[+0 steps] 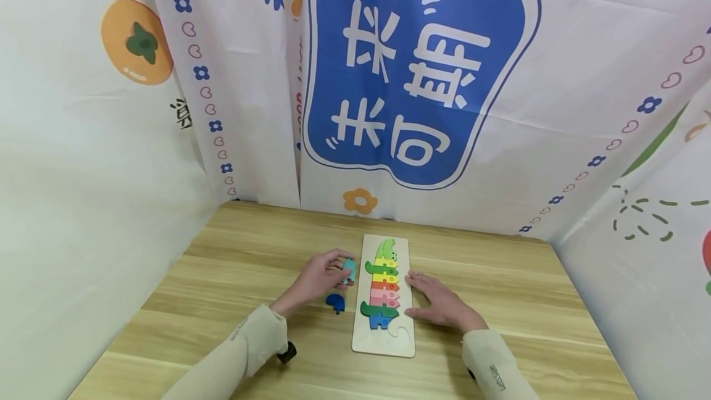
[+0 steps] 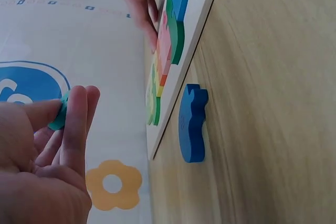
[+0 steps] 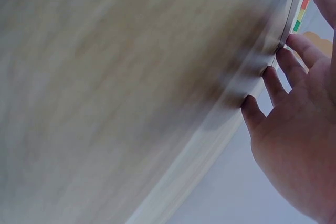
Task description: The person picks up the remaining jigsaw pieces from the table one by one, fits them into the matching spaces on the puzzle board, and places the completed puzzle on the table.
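A long wooden puzzle board (image 1: 361,335) lies on the table with a crocodile of coloured pieces (image 1: 383,283) set into it. My left hand (image 1: 322,276) pinches a teal puzzle piece (image 1: 349,268) just left of the board; that teal piece (image 2: 59,116) shows between thumb and fingers in the left wrist view. A dark blue piece (image 1: 335,303) lies loose on the table below that hand, and the same blue piece (image 2: 191,123) sits beside the board edge (image 2: 178,98). My right hand (image 1: 439,301) rests flat, fingers straight, against the board's right edge (image 3: 286,27).
The wooden table (image 1: 222,276) is walled by printed cloth curtains (image 1: 416,79) at the back and both sides. A small black object (image 1: 286,353) sits under my left sleeve. An unfilled slot (image 1: 401,329) shows at the board's near end.
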`<state>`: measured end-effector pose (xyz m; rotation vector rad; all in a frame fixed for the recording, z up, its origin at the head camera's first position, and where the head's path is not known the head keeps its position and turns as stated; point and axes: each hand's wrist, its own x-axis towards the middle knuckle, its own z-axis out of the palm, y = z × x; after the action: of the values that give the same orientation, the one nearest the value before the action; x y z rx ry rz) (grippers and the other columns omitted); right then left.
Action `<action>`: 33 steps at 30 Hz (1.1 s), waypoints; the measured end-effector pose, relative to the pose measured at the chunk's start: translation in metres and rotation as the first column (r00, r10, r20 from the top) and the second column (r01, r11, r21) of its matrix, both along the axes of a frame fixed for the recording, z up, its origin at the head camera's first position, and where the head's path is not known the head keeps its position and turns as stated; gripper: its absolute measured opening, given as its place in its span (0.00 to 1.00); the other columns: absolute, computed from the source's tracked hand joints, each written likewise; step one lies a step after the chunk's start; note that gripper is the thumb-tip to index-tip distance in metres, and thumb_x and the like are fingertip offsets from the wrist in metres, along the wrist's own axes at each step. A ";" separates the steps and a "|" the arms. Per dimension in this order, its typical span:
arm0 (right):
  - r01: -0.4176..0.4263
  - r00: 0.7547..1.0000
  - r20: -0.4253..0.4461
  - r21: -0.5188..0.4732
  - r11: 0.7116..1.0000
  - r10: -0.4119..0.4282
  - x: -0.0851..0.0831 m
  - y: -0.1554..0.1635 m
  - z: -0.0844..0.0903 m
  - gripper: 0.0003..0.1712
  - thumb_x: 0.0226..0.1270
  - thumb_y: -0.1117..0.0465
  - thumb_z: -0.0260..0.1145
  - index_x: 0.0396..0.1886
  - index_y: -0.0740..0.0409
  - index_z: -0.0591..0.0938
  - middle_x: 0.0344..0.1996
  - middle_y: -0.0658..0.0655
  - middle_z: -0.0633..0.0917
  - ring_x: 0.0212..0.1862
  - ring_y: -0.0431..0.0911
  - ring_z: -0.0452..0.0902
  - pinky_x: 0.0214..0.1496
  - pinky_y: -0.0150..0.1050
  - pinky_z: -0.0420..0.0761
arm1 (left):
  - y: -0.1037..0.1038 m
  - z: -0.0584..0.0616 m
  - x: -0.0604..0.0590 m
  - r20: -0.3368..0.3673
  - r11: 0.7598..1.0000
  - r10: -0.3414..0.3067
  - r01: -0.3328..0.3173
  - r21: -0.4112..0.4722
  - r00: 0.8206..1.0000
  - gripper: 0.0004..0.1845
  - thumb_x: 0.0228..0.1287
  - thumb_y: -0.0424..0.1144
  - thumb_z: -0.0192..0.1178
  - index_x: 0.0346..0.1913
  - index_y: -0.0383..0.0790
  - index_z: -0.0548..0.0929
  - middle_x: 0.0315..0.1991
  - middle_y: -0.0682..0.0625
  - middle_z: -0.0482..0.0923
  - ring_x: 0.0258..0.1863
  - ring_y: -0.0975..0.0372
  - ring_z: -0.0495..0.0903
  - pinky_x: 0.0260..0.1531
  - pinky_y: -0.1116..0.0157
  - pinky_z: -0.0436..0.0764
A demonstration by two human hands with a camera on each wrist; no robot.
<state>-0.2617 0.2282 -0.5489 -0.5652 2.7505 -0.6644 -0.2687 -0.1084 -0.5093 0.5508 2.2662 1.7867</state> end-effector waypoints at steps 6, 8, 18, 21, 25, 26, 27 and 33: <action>-0.007 1.000 -0.006 0.000 1.000 0.007 0.000 0.000 0.000 0.50 0.66 0.35 0.70 0.81 0.48 0.64 0.82 0.53 0.60 0.83 0.59 0.51 0.80 0.63 0.57 | -0.001 0.001 0.003 0.047 0.997 -0.060 0.058 0.044 0.997 0.24 0.74 0.28 0.60 0.70 0.38 0.73 0.49 0.37 0.79 0.47 0.44 0.88 0.50 0.46 0.86; -0.005 1.000 -0.008 -0.007 1.000 0.005 0.000 -0.001 0.000 0.50 0.66 0.35 0.70 0.81 0.49 0.65 0.82 0.53 0.60 0.82 0.59 0.52 0.80 0.63 0.57 | -0.001 0.002 0.004 0.068 0.996 -0.071 0.067 0.062 0.995 0.24 0.74 0.28 0.60 0.70 0.38 0.73 0.49 0.36 0.79 0.47 0.47 0.89 0.51 0.45 0.86; -0.003 1.000 -0.013 0.006 1.000 0.004 0.000 -0.001 0.000 0.50 0.67 0.35 0.70 0.81 0.49 0.64 0.82 0.53 0.60 0.83 0.59 0.51 0.80 0.63 0.57 | 0.001 0.001 0.006 0.106 0.993 -0.073 0.062 0.100 0.992 0.17 0.82 0.33 0.50 0.67 0.34 0.72 0.49 0.36 0.79 0.49 0.43 0.87 0.54 0.41 0.84; -0.002 1.000 -0.009 -0.001 1.000 0.002 0.000 -0.002 0.000 0.50 0.66 0.35 0.70 0.81 0.50 0.65 0.82 0.54 0.60 0.83 0.59 0.51 0.80 0.64 0.56 | 0.000 0.000 0.007 0.079 0.995 -0.058 0.051 0.085 0.995 0.14 0.82 0.34 0.52 0.62 0.32 0.71 0.46 0.36 0.82 0.48 0.40 0.86 0.53 0.44 0.85; -0.002 1.000 -0.007 -0.006 1.000 0.002 0.001 -0.002 0.000 0.49 0.66 0.36 0.70 0.81 0.50 0.65 0.82 0.54 0.61 0.82 0.60 0.52 0.80 0.64 0.57 | 0.000 -0.001 0.007 0.082 0.993 -0.058 0.049 0.104 0.995 0.15 0.77 0.31 0.58 0.60 0.33 0.71 0.46 0.36 0.81 0.45 0.48 0.87 0.53 0.46 0.86; -0.002 1.000 -0.009 -0.005 1.000 0.002 0.000 -0.002 0.000 0.49 0.67 0.36 0.70 0.81 0.50 0.65 0.82 0.54 0.61 0.82 0.60 0.52 0.80 0.64 0.57 | 0.000 -0.002 0.007 0.090 0.992 -0.064 0.054 0.113 0.994 0.16 0.76 0.31 0.60 0.61 0.34 0.72 0.47 0.36 0.80 0.45 0.50 0.87 0.53 0.46 0.86; -0.002 1.000 -0.010 -0.005 1.000 0.002 0.000 -0.002 0.000 0.49 0.67 0.36 0.70 0.81 0.50 0.65 0.82 0.54 0.61 0.82 0.60 0.52 0.80 0.64 0.57 | 0.000 -0.002 0.008 0.096 0.991 -0.072 0.061 0.115 0.993 0.18 0.75 0.30 0.61 0.63 0.35 0.73 0.49 0.37 0.78 0.45 0.52 0.87 0.53 0.46 0.85; 0.003 1.000 -0.016 -0.005 1.000 -0.003 0.000 -0.002 -0.001 0.49 0.66 0.36 0.71 0.81 0.50 0.66 0.82 0.54 0.61 0.82 0.59 0.52 0.80 0.64 0.58 | -0.001 -0.004 0.010 0.045 0.996 -0.079 0.081 -0.039 0.996 0.17 0.70 0.35 0.67 0.60 0.46 0.83 0.60 0.42 0.78 0.49 0.57 0.85 0.54 0.52 0.86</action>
<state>-0.2621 0.2264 -0.5499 -0.5698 2.7657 -0.6702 -0.2586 -0.1095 -0.5128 0.5809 2.2142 1.6951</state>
